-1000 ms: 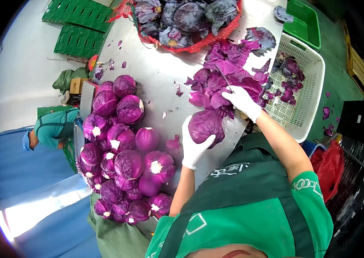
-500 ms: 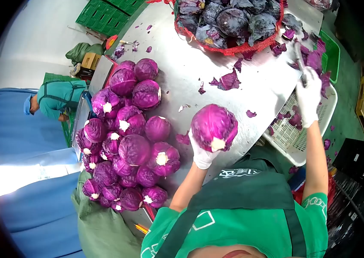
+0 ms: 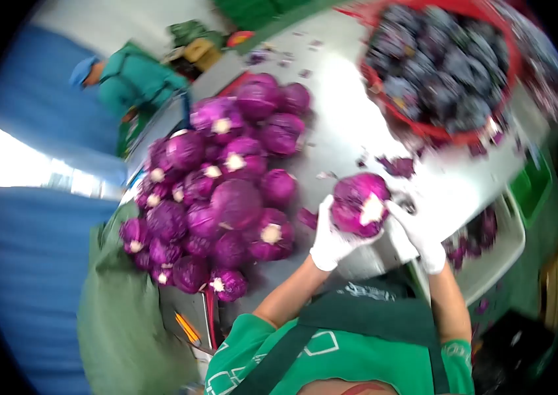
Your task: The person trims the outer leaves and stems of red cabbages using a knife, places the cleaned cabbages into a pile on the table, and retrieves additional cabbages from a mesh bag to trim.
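Both my hands wear white gloves. My left hand (image 3: 333,240) is closed round the lower left side of a purple cabbage (image 3: 351,204), whose pale cut stem faces up and right. At the cabbage's right side is my right hand (image 3: 418,238), its fingers bent toward the stem. A small dark, blurred shape (image 3: 405,203) shows near its fingertips; I cannot make out what it is. Left of my hands, many purple cabbages (image 3: 236,203) lie heaped on the metal table (image 3: 321,135), several with pale stems showing.
A red net (image 3: 438,131) of dark, untrimmed cabbages stands at the back right. Loose purple leaves (image 3: 397,166) lie before it. At the right are a white crate (image 3: 512,245) with leaf scraps and a green crate (image 3: 531,186). A co-worker (image 3: 135,78) bends at the far left.
My right hand, which held a knife out over the crate at the right, has come in to the cabbage. The view has shifted and turned, and the cabbage's stem now points up and right.
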The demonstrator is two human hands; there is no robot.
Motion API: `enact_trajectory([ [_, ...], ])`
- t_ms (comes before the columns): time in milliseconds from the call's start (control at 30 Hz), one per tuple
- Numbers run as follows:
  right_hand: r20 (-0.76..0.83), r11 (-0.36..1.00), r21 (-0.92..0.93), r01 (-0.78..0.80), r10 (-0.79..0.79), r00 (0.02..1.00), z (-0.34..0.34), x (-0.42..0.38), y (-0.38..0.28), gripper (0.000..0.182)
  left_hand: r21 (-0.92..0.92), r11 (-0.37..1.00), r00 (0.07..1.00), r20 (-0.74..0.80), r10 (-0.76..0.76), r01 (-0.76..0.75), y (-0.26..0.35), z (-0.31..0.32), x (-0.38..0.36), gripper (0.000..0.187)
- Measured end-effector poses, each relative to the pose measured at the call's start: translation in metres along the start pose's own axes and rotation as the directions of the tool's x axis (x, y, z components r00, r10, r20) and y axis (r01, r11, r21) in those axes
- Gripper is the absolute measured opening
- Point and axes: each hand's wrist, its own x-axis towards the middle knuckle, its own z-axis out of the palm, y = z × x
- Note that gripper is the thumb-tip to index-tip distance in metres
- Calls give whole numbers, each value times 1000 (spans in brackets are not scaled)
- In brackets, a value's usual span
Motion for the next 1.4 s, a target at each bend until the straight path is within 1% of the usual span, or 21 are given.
enact_trajectory([
  [67,24,998,51,-36,35,999,3,7,7,19,177,974,990,36,136,-140,23,24,-12,72],
  [133,66,985,75,-158,153,986,6,12,7,18,172,942,958,47,283,-287,61,28,-17,62],
  [200,124,945,125,-301,286,950,6,12,11,18,346,702,779,181,601,-622,103,47,-29,60],
  [267,158,879,140,-456,435,887,6,9,10,22,503,378,554,262,790,-777,134,93,-67,61],
  [300,174,870,118,-479,457,872,5,7,14,24,574,148,402,344,849,-805,156,106,-83,62],
  [333,190,859,95,-503,480,856,3,5,21,26,624,-87,248,430,868,-776,176,118,-100,64],
  [367,195,860,114,-497,472,860,3,2,32,26,643,-182,156,432,888,-744,189,133,-122,65],
  [467,224,846,147,-513,477,850,1,-5,57,24,692,-382,-61,440,896,-612,239,148,-180,68],
  [533,190,836,130,-533,507,841,4,-9,66,21,749,-501,-210,457,864,-433,290,130,-217,74],
  [600,228,820,114,-561,528,818,3,-11,75,21,827,-504,-371,399,839,-248,341,104,-259,81],
  [667,221,815,98,-571,542,811,8,-13,68,19,863,-430,-475,271,837,-265,369,86,-292,87],
  [733,243,803,82,-591,559,793,11,-13,69,19,960,-276,-583,252,773,50,388,73,-322,89],
  [767,266,792,92,-603,564,781,14,-13,76,20,965,-120,-632,244,736,233,394,69,-330,93],
  [900,266,749,44,-662,630,730,31,-5,72,18,924,73,-538,153,829,375,409,66,-346,90],
  [1000,273,753,25,-658,628,729,46,3,62,18,909,162,-503,59,862,384,433,58,-345,92],
  [1133,255,757,12,-654,630,734,56,7,55,18,872,236,-485,1,875,429,476,40,-359,105],
  [1167,247,756,11,-655,633,734,56,6,55,19,828,332,-505,-69,860,451,479,44,-364,113],
  [1200,242,755,5,-656,635,733,57,6,55,19,798,358,-488,-92,868,486,512,21,-369,115],
  [1267,225,752,0,-659,642,733,56,3,56,19,778,303,-356,-110,928,550,514,25,-378,114],
  [1367,205,747,-9,-665,652,730,56,-1,56,20,798,152,-217,-28,976,583,597,-44,-397,91],
  [1400,197,747,-12,-665,654,730,54,-2,56,20,801,69,-68,-35,997,595,596,-44,-401,87],
])
